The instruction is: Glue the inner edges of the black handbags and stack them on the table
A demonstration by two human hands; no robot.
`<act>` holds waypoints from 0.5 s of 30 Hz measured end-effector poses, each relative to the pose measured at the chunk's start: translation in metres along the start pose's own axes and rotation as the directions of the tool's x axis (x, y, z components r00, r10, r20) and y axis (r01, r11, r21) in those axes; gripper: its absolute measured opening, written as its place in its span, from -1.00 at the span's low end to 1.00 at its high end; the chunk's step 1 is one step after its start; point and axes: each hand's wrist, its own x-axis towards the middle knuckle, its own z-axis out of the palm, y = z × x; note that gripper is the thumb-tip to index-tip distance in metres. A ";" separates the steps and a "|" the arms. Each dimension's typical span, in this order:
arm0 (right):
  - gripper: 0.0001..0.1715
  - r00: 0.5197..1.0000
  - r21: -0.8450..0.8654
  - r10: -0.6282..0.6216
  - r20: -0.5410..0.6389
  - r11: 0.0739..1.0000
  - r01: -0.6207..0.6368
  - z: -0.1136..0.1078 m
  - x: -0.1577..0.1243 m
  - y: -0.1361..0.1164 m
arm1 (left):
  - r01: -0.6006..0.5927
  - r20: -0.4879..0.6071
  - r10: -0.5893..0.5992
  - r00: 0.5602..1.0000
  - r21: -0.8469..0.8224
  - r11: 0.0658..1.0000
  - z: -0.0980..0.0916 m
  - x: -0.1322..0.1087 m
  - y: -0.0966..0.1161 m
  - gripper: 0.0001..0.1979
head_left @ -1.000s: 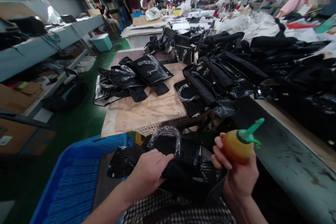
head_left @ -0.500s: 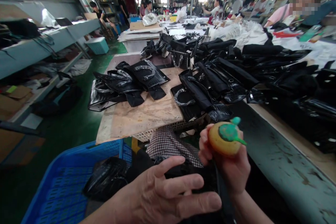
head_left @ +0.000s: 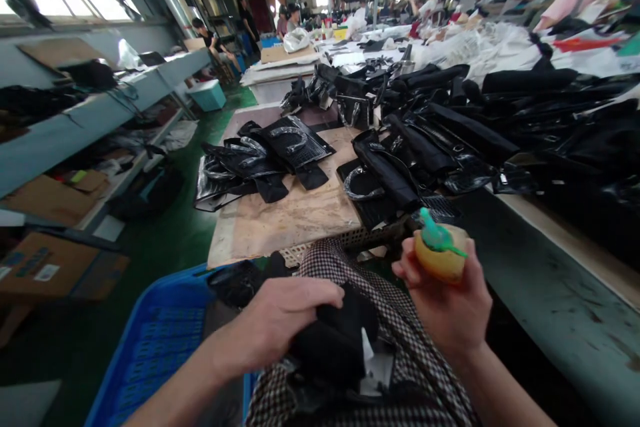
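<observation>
Black bag (head_left: 327,350) lies near, in the middle, on a checkered cloth (head_left: 430,347) over the lap. On the left, near, sits a blue basket (head_left: 143,330). Next, the left hand (head_left: 293,313) has its grip on the black bag. Farther back, more bags (head_left: 300,143) lie on a table (head_left: 295,223). On the right, the right hand (head_left: 457,310) grips a yellow bottle (head_left: 435,267) with a green tip.

Tan tabletop (head_left: 287,230) (a few dark smudges) beneath black bags (head_left: 295,155) with shiny-wrapped handles (head_left: 363,197).
</observation>
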 end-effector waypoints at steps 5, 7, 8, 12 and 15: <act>-0.54 0.998 -0.137 0.012 -0.067 0.990 -0.021 -0.046 -0.006 -0.029 | 0.202 -0.067 -0.214 0.975 -0.148 0.968 -0.043 -0.005 -0.012 -0.80; -0.49 0.992 -0.205 0.024 -0.128 0.977 -0.050 -0.066 -0.011 -0.030 | 0.264 -0.021 -0.276 0.961 -0.228 0.937 -0.040 0.000 -0.027 -0.79; -0.43 0.986 -0.247 0.045 -0.163 0.965 -0.085 -0.076 -0.015 -0.029 | 0.302 0.021 -0.308 0.951 -0.262 0.917 -0.035 0.004 -0.037 -0.77; -0.31 0.960 -0.435 0.117 -0.254 0.873 -0.221 -0.110 -0.026 -0.023 | 0.406 0.123 -0.390 0.913 -0.389 0.827 -0.002 0.018 -0.081 -0.73; -0.26 0.971 -0.585 0.121 -0.207 0.780 -0.222 -0.125 -0.030 -0.019 | 0.443 0.145 -0.426 0.893 -0.443 0.779 0.015 0.026 -0.109 -0.72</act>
